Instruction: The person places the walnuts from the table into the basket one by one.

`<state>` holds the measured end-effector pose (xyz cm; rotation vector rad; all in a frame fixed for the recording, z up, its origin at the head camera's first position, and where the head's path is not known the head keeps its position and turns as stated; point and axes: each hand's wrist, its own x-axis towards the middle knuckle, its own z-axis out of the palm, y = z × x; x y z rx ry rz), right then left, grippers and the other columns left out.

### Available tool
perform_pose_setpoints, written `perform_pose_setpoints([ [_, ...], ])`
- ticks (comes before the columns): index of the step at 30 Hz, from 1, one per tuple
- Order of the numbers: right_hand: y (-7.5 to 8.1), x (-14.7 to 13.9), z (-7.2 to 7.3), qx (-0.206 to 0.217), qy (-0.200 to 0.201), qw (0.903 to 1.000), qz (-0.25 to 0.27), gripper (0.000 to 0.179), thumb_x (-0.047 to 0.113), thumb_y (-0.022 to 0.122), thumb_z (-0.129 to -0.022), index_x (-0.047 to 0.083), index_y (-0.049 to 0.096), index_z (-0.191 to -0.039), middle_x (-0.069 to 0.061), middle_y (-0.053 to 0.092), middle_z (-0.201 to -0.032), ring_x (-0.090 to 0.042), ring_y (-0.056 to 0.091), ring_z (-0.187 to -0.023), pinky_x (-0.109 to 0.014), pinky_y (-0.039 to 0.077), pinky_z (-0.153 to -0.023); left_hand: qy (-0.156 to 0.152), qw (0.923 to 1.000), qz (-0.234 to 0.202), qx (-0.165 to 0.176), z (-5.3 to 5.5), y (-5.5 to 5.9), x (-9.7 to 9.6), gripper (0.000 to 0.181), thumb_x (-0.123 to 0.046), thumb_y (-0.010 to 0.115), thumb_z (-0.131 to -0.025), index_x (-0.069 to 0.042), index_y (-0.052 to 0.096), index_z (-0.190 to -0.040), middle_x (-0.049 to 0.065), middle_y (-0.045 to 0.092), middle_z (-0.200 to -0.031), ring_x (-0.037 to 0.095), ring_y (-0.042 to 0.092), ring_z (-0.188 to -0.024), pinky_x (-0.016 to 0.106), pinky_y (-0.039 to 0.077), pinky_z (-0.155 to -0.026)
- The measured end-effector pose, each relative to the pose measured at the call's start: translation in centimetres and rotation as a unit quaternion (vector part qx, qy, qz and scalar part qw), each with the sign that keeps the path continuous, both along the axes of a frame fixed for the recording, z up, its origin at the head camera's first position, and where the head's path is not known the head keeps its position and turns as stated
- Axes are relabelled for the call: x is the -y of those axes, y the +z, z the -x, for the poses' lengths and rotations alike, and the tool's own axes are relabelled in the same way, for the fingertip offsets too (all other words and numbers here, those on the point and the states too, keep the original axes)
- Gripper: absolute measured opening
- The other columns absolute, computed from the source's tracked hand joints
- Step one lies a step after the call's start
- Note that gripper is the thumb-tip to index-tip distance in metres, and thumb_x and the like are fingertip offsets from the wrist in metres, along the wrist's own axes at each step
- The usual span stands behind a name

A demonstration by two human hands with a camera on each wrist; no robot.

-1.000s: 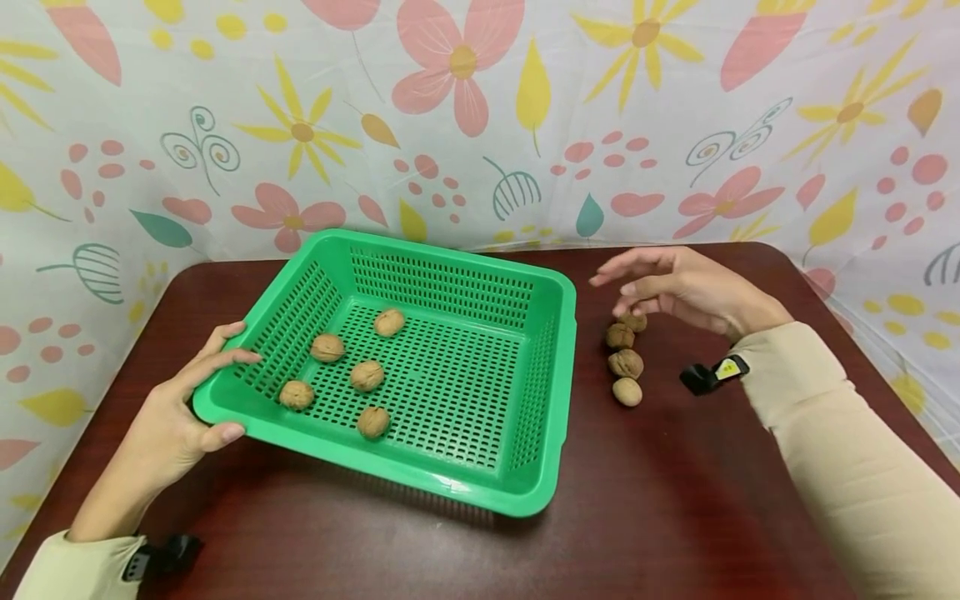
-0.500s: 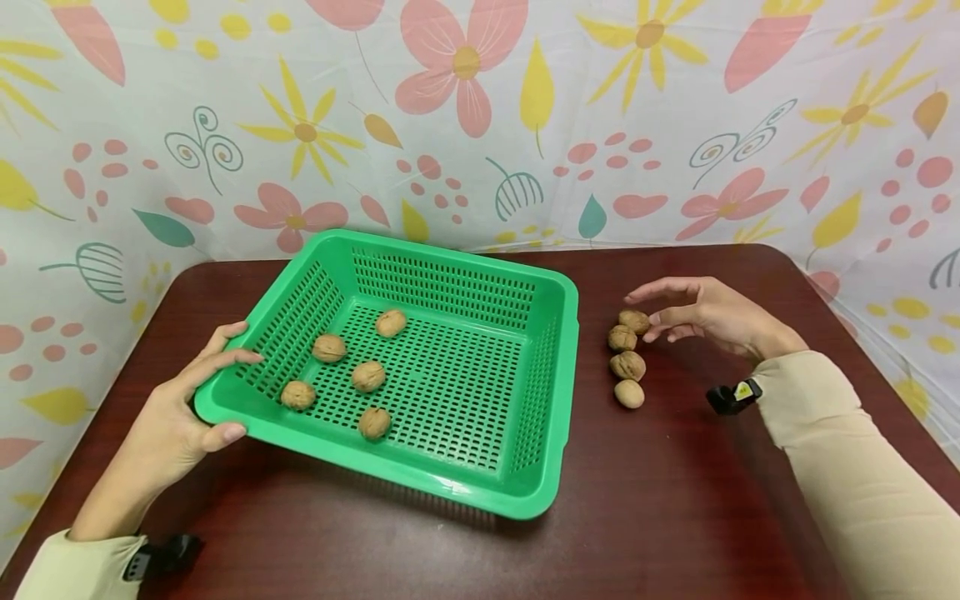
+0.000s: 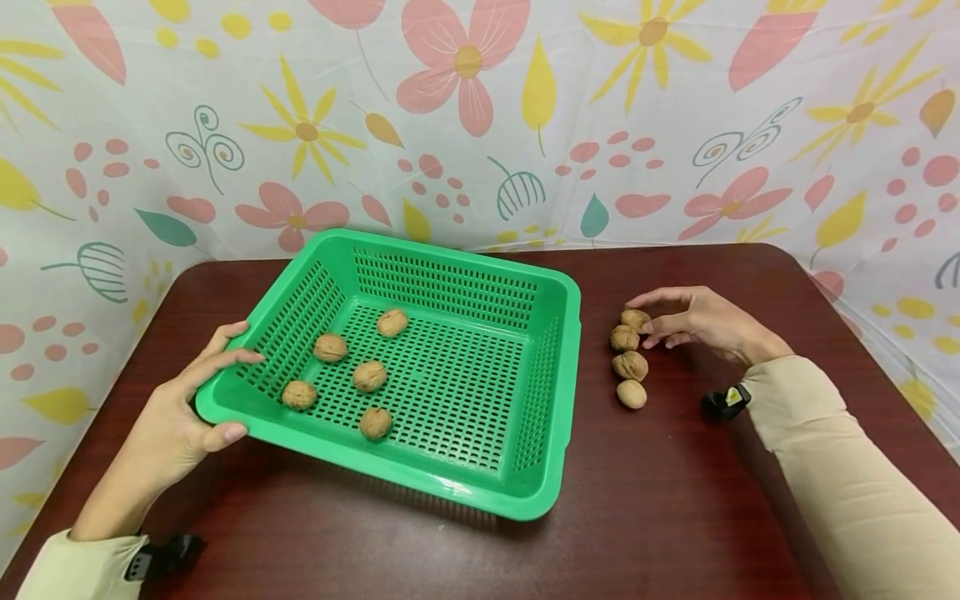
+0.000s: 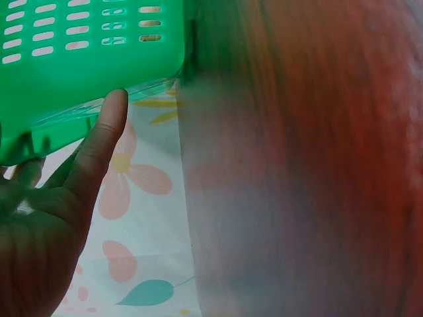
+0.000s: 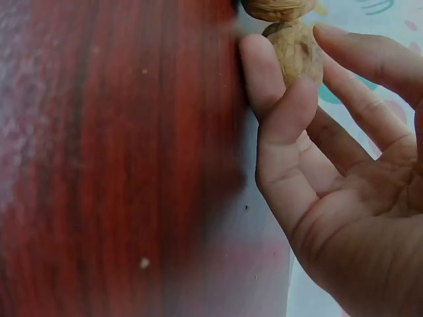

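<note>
My left hand grips the near left corner of a green perforated plastic basket, fingers over its left side and thumb at the front. The left wrist view shows that thumb against the basket's wall. Several walnuts lie apart on the basket floor, toward its left half. To the right, my right hand has its fingers and thumb around the farthest walnut of a short row on the table. Close up in the right wrist view, the fingertips sit at both sides of this walnut.
Just nearer than the held walnut lie two more walnuts and a paler, smoother nut. They stand right of the basket on a dark red-brown table. A flower-printed cloth hangs behind the table's far edge.
My right hand has come down, moving right and nearer, and its fingers have closed around the farthest walnut. The left hand and basket stay in place.
</note>
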<state>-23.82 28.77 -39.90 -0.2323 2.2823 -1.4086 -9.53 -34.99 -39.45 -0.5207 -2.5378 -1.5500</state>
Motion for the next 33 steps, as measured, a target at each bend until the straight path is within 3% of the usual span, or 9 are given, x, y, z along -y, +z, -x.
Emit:
perform_pose_setpoints([
  [6, 0.1, 0.4, 0.0, -0.008, -0.007, 0.9998, -0.017, 0.044, 0.004, 0.071, -0.095, -0.001, 0.061, -0.137, 0.003, 0.071, -0.103, -0.023, 0.074, -0.086, -0.032, 0.06, -0.078, -0.002, 1.0, -0.005, -0.001, 0.1, -0.1, 0.0, 0.07, 0.0, 0.09, -0.067, 0.003, 0.063, -0.131, -0.003, 0.038, -0.166, 0.002, 0.047, -0.137, 0.007, 0.042, -0.095],
  [16, 0.2, 0.6, 0.2, 0.0, -0.047, 0.9986, 0.024, 0.034, 0.005, 0.068, -0.099, 0.001, 0.065, -0.133, 0.008, 0.074, -0.102, -0.017, 0.074, -0.088, -0.031, 0.062, -0.081, 0.001, 1.0, 0.002, -0.009, 0.1, -0.1, 0.0, 0.07, -0.006, 0.092, -0.067, 0.002, 0.063, -0.13, -0.003, 0.04, -0.165, 0.002, 0.046, -0.138, 0.007, 0.04, -0.097],
  [25, 2.3, 2.0, 0.2, -0.037, -0.09, 0.9948, 0.032, 0.033, 0.012, 0.068, -0.101, 0.006, 0.065, -0.134, 0.009, 0.075, -0.107, -0.017, 0.077, -0.094, -0.031, 0.061, -0.086, 0.003, 1.0, 0.004, -0.008, 0.1, -0.1, 0.0, 0.07, -0.005, 0.092, -0.067, 0.002, 0.063, -0.13, -0.004, 0.04, -0.165, 0.002, 0.047, -0.138, 0.008, 0.04, -0.097],
  [33, 5.3, 5.4, -0.1, -0.071, -0.107, 0.9892, 0.07, 0.039, 0.016, 0.066, -0.103, 0.01, 0.062, -0.141, 0.008, 0.07, -0.122, -0.016, 0.077, -0.096, -0.029, 0.061, -0.086, 0.0, 1.0, -0.001, -0.008, 0.1, -0.1, 0.0, 0.07, -0.003, 0.092, -0.067, 0.004, 0.063, -0.13, -0.003, 0.039, -0.165, 0.002, 0.046, -0.139, 0.008, 0.04, -0.096],
])
